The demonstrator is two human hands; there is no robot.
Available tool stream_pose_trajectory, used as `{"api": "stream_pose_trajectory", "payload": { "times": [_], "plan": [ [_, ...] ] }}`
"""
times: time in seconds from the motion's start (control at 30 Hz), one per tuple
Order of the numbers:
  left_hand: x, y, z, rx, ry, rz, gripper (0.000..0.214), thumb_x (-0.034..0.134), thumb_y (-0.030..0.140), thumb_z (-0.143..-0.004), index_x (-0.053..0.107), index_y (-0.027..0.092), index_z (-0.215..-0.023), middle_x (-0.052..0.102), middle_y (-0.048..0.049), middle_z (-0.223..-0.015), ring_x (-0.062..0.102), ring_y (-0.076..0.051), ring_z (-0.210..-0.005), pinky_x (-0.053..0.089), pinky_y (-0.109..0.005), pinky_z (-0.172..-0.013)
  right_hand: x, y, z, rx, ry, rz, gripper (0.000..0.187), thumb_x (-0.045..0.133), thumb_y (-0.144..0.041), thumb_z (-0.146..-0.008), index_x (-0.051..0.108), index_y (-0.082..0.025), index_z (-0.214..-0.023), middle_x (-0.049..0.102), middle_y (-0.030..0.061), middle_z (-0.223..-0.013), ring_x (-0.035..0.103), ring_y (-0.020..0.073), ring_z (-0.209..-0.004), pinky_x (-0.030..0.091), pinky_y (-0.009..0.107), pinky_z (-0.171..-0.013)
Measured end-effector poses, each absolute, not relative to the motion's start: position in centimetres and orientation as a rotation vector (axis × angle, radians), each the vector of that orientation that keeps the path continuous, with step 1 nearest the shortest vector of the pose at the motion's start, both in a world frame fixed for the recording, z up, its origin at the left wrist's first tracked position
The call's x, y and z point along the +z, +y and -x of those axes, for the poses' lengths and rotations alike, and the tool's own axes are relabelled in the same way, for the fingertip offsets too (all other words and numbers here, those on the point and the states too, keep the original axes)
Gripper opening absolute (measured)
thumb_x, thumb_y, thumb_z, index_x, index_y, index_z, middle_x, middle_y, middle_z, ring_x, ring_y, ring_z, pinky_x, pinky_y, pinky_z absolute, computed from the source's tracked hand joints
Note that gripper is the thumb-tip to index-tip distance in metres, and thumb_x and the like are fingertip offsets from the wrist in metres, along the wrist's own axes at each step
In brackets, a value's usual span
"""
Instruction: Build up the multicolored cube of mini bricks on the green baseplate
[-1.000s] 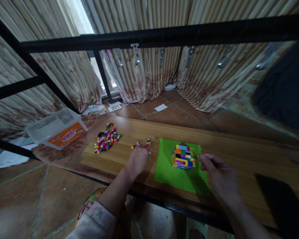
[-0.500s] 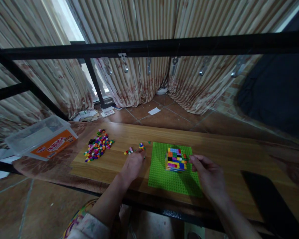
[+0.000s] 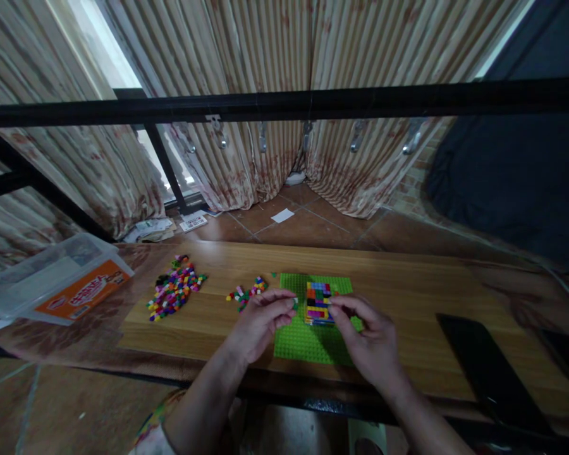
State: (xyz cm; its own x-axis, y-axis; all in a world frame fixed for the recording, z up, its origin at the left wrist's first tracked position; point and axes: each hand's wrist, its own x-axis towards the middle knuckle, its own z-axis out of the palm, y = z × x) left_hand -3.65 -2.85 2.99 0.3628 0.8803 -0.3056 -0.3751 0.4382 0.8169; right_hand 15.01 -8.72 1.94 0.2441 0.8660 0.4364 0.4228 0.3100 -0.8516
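A small block build (image 3: 317,303) of many-coloured toy bricks stands on a green studded baseplate (image 3: 294,344). Just left of the build, my left hand (image 3: 260,319) is closed in a pinch on a small green brick (image 3: 294,304). My right hand (image 3: 370,332) has its thumb and forefinger pinched together at the build's right side, covering part of it. Whatever lies between those fingertips is too small to make out. Behind my left hand is a small group of loose bricks (image 3: 241,296).
A larger heap of loose bricks (image 3: 176,287) lies on the wooden board (image 3: 208,328) at left. Beyond it stands a clear plastic box (image 3: 83,253) with an orange label. A black flat object (image 3: 488,360) lies at right. A black rail (image 3: 284,106) crosses behind.
My left hand has come up from the small loose group toward the baseplate with a green brick. My right hand has moved left, onto the build's right side. The view has shifted slightly.
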Motion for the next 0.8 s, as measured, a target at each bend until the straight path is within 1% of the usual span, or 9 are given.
{"api": "stream_pose_trajectory", "payload": {
  "times": [0.13,0.2,0.37,0.53,0.7,0.8],
  "plan": [
    [3.3,-3.9,1.9,0.841,0.683,-0.506,0.028,0.085,0.017,-0.062,0.074,0.011,-0.087,0.07,-0.001,-0.071,0.063,-0.005,-0.06,0.052,-0.013,-0.06,2.4,-9.0,-13.9,0.502,-1.556,1.147,0.021,0.063,-0.021,-0.089,0.069,-0.028,-0.107,0.068,0.0003,-0.093,0.062,0.0136,-0.08,0.049,0.026,-0.072],
    [3.5,-4.0,1.4,0.837,0.643,-0.465,0.025,0.084,0.015,-0.064,0.074,0.01,-0.087,0.072,-0.0019,-0.074,0.063,-0.005,-0.06,0.053,-0.012,-0.059,2.4,-8.8,-13.7,0.534,-1.545,1.114,0.023,0.063,-0.02,-0.089,0.069,-0.029,-0.11,0.068,0.0001,-0.092,0.062,0.0137,-0.082,0.049,0.026,-0.072],
    [3.7,-4.0,1.0,0.833,0.629,-0.486,0.021,0.082,0.015,-0.068,0.073,0.01,-0.087,0.071,-0.0014,-0.074,0.063,-0.005,-0.061,0.051,-0.012,-0.059,2.3,-8.3,-14.0,0.615,-1.439,1.111,0.02,0.066,-0.022,-0.088,0.071,-0.03,-0.106,0.069,0.0001,-0.092,0.063,0.0143,-0.084,0.049,0.026,-0.072],
    [3.5,-4.2,1.0,0.82,0.684,-0.531,0.019,0.081,0.018,-0.07,0.072,0.01,-0.085,0.07,-0.0023,-0.074,0.062,-0.006,-0.061,0.05,-0.013,-0.059,2.0,-8.1,-14.1,0.669,-1.412,1.119,0.021,0.069,-0.023,-0.086,0.072,-0.03,-0.105,0.069,-0.0007,-0.089,0.062,0.0134,-0.08,0.048,0.025,-0.068],
    [3.1,-4.2,1.0,0.817,0.704,-0.499,0.015,0.079,0.018,-0.071,0.072,0.01,-0.082,0.069,-0.0023,-0.071,0.061,-0.006,-0.061,0.049,-0.014,-0.059,1.5,-7.8,-14.1,0.647,-1.446,1.079,0.019,0.068,-0.021,-0.086,0.074,-0.032,-0.1,0.07,-0.0005,-0.092,0.065,0.0144,-0.085,0.051,0.027,-0.074],
    [3.0,-4.3,0.9,0.803,0.709,-0.464,0.011,0.077,0.017,-0.072,0.072,0.01,-0.079,0.068,-0.0027,-0.07,0.061,-0.007,-0.061,0.049,-0.015,-0.058,1.1,-7.8,-14.3,0.629,-1.464,1.092,0.018,0.067,-0.021,-0.087,0.074,-0.032,-0.099,0.071,-0.0007,-0.092,0.066,0.0142,-0.085,0.052,0.027,-0.075]
  ]
}}
